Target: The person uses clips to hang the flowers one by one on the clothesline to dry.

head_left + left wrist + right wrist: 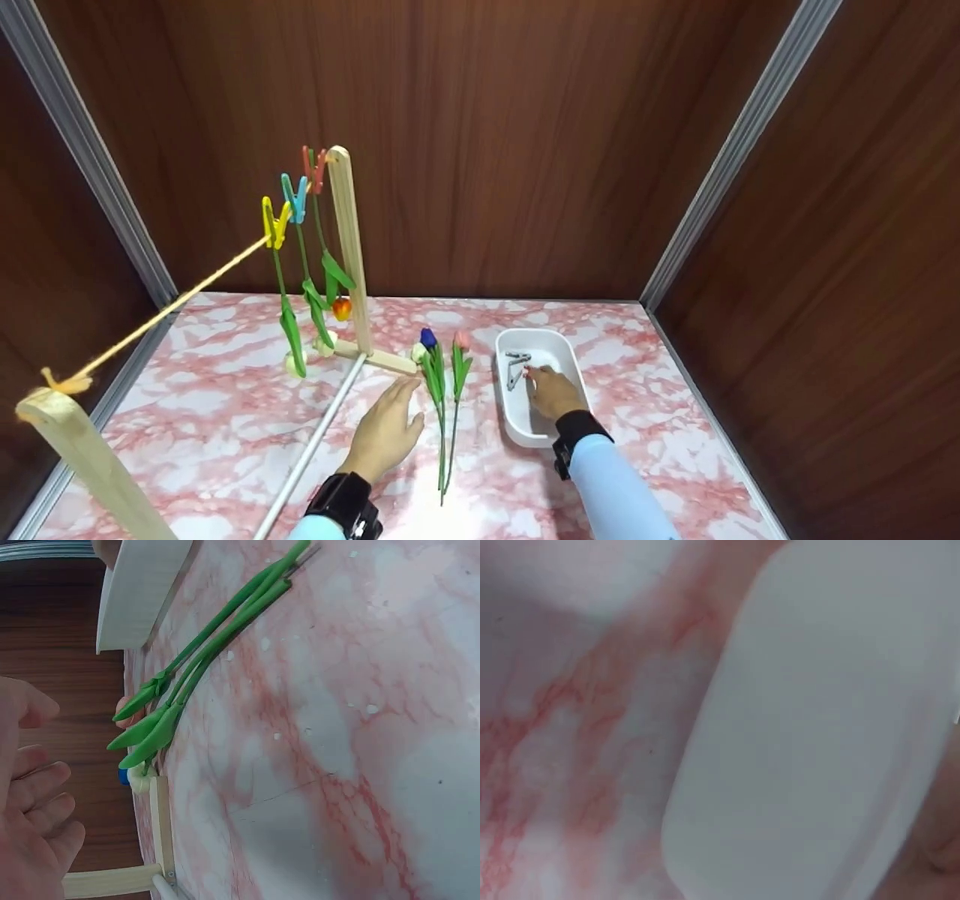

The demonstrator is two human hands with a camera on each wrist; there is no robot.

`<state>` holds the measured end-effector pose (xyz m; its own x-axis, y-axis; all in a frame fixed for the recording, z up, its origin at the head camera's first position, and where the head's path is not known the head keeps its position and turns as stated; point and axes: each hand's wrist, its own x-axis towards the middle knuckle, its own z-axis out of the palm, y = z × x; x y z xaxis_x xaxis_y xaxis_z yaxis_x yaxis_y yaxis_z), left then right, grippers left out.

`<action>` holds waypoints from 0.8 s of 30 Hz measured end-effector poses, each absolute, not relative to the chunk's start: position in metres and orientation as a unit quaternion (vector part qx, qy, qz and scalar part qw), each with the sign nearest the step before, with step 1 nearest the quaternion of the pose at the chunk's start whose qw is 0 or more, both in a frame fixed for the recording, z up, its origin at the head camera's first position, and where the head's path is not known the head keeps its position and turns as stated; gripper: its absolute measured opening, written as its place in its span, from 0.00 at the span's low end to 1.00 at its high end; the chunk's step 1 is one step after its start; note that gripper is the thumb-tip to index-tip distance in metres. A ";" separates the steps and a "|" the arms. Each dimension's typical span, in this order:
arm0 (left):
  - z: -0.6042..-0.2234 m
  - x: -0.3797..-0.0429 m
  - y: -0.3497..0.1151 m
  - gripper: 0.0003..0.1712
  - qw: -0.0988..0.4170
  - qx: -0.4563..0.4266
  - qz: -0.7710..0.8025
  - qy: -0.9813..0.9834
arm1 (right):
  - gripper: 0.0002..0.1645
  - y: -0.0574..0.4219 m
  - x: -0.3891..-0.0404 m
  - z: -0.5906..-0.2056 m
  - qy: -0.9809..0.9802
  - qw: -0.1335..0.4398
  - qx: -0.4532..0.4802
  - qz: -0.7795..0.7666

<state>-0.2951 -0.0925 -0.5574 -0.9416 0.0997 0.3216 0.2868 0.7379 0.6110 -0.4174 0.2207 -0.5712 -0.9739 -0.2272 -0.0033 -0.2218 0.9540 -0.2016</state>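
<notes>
Inside the white tray (541, 339), my right hand (556, 391) has its fingertips on a small red piece (527, 370), which looks like a clothespin and is mostly hidden. Grey clothespins (515, 373) lie beside those fingers. My left hand (384, 429), its fingers extended and holding nothing, is over the table just left of the loose tulips. Those are a blue tulip (428, 339), a white tulip (419, 352) and a pink tulip (460, 342), lying with stems toward me. In the right wrist view the tray's wall hides most of the hand.
A yarn line (180, 301) runs between two wooden posts (349, 247) at the left. Yellow (275, 223), blue (295, 199) and red (315, 171) clothespins hold tulips upside down on it. A white rod (315, 442) lies along the stand's base. Brown panels (495, 150) enclose the table.
</notes>
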 end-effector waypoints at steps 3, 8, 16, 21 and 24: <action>-0.558 -0.290 -0.092 0.32 0.129 -0.106 -0.348 -0.922 | 0.10 0.219 -0.415 -0.575 0.988 -0.035 -0.118 -0.095; -0.557 -0.286 -0.088 0.31 0.111 -0.100 -0.361 -0.921 | 0.02 0.219 -0.409 -0.577 0.988 -0.034 -0.127 -0.079; -0.551 -0.283 -0.081 0.29 0.119 -0.091 -0.385 -0.911 | 0.09 0.226 -0.405 -0.579 0.984 -0.065 -0.121 -0.116; -0.540 -0.283 -0.079 0.29 0.132 -0.088 -0.412 -0.897 | 0.13 0.224 -0.404 -0.567 0.964 -0.138 -0.099 -0.206; -0.533 -0.284 -0.079 0.29 0.134 -0.086 -0.424 -0.892 | 0.16 0.219 -0.404 -0.555 0.952 -0.166 -0.092 -0.240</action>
